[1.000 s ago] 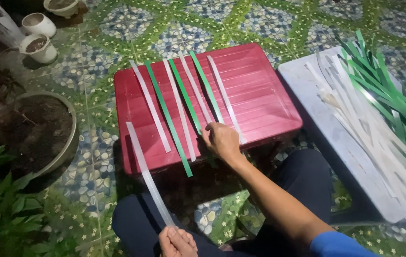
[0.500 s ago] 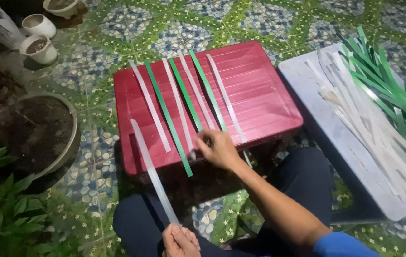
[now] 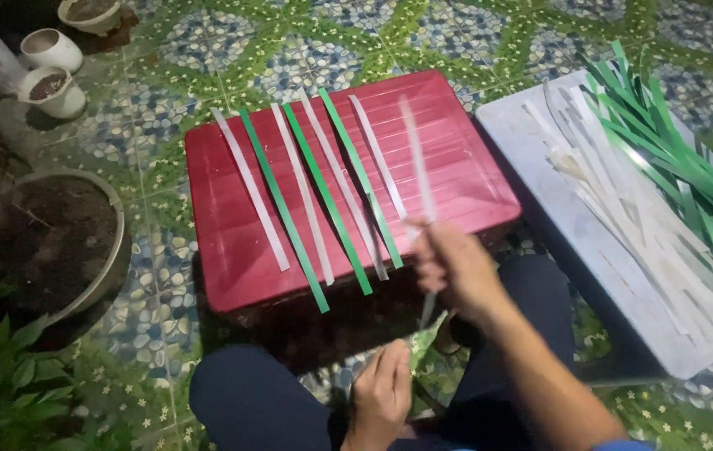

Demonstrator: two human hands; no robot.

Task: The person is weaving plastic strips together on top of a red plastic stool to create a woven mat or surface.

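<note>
My right hand point(image 3: 455, 269) pinches a white strip point(image 3: 417, 167), blurred, raised over the right part of the red box lid point(image 3: 465, 175). My left hand point(image 3: 380, 397) sits low between my knees, fingers together; can't tell if it grips the strip's lower end. Seven strips point(image 3: 315, 196), white and green alternating, lie side by side on the lid. Loose pile of strips point(image 3: 665, 192) on the grey board point(image 3: 532, 159), right.

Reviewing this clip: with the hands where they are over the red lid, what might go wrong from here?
The right hand swings a blurred white strip above the laid strips; it may knock their alternating row askew. Those strips overhang the red lid at its near edge, so a brush from the left hand might slide them off.
</note>
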